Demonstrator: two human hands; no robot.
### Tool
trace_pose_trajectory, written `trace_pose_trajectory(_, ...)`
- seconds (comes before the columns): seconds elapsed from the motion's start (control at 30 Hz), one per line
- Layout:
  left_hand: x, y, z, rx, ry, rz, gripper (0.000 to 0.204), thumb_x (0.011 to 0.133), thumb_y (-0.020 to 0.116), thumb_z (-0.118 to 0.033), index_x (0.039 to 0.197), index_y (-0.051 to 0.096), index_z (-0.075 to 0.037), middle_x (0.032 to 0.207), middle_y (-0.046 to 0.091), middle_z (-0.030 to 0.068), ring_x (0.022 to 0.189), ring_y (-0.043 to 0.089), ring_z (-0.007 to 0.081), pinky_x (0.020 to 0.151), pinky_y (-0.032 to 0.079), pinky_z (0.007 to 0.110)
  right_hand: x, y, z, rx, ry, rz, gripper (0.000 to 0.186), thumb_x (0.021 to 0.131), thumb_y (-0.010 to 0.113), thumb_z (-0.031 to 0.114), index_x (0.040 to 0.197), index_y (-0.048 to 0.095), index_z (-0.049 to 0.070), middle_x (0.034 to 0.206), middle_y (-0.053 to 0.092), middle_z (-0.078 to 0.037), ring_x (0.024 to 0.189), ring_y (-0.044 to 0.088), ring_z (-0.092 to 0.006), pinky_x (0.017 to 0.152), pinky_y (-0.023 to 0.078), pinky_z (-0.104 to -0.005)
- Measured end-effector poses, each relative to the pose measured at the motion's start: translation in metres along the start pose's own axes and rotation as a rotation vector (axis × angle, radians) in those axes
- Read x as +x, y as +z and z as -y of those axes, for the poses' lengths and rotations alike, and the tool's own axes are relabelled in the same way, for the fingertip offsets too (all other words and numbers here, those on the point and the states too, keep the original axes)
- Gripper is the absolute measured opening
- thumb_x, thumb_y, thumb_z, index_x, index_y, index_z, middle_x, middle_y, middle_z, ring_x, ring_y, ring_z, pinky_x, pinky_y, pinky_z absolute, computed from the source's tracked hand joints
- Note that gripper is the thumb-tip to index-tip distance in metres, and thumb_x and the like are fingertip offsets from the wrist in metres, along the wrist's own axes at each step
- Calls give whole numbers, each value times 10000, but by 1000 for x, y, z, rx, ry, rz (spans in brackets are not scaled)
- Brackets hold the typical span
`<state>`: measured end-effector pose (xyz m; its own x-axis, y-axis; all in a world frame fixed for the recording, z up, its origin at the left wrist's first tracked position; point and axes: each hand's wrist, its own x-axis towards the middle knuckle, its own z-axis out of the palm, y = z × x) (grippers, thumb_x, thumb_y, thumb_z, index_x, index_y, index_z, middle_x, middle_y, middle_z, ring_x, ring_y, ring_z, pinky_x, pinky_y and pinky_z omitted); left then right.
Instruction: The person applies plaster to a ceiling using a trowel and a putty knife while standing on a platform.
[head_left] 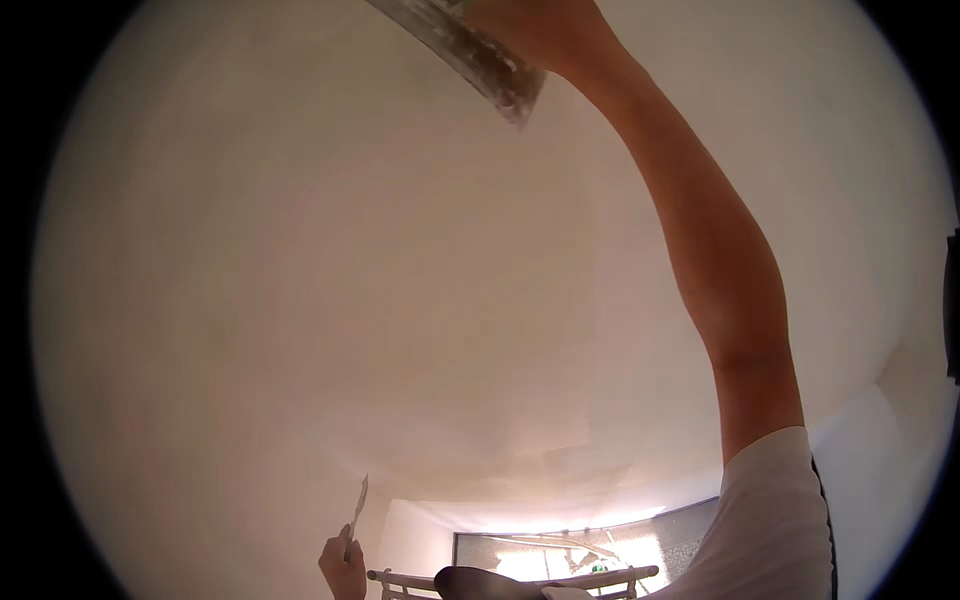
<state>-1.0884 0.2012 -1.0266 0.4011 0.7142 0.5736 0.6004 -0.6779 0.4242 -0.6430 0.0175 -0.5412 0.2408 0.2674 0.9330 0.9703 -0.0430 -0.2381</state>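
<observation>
My right arm stretches up across the view, and my right hand [540, 35] is closed at the top edge, partly cut off by the frame. It grips a plastering trowel [475, 65] with a long, smeared metal blade lying on or very close to a broad pale plastered surface [400, 270]. Low on the left, my left hand [342, 568] is closed round a putty knife [360, 508] whose narrow blade points up. The putty knife appears to be held apart from the surface.
A pale frame with a horizontal bar [610, 577] stands at the bottom, beside a dark rounded shape [480, 583]. Behind it is a bright, dark-edged opening [500, 550]. A corner [880, 385] shows at right, and a dark object [952, 305] sits at the right rim.
</observation>
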Motion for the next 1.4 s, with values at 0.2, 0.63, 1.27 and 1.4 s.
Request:
trace_pose_trajectory(0.2, 49, 43, -48, -272, -279, 128, 174, 876, 651, -92, 992, 681, 35, 664, 591, 76, 593, 556, 142, 570, 449, 322, 40, 9, -33, -832, -270, 360, 300, 885, 629, 170, 1071, 609, -65, 990, 681, -209, 905, 665, -292, 777, 523, -413)
trace_pose_trajectory(0.63, 65, 25, -89, -308, -429, 309, 191, 917, 625, -125, 1001, 661, 43, 733, 633, 163, 628, 572, 247, 637, 472, 373, -307, 194, -172, -754, -847, 995, 60, 753, 683, 145, 764, 673, 86, 729, 622, -61, 781, 596, -196, 674, 440, -344)
trace_pose_trajectory(1.27, -29, 20, -70, -625, -919, 597, 248, 919, 615, -189, 756, 634, -3, 619, 605, 48, 548, 581, 123, 520, 449, 285, -629, 254, -277, -293, 349, 1616, 114, 875, 640, 117, 938, 684, 33, 950, 722, -145, 952, 714, -268, 775, 584, -431)
trace_pose_trajectory(1.4, -15, 62, -103, -1074, -861, 966, 303, 1002, 568, -257, 833, 638, -15, 747, 628, 46, 617, 613, 122, 545, 453, 271, -467, 236, -214, 1139, 1179, 1237, 213, 938, 632, 71, 1128, 590, -16, 1071, 671, -141, 1040, 680, -264, 814, 595, -385)
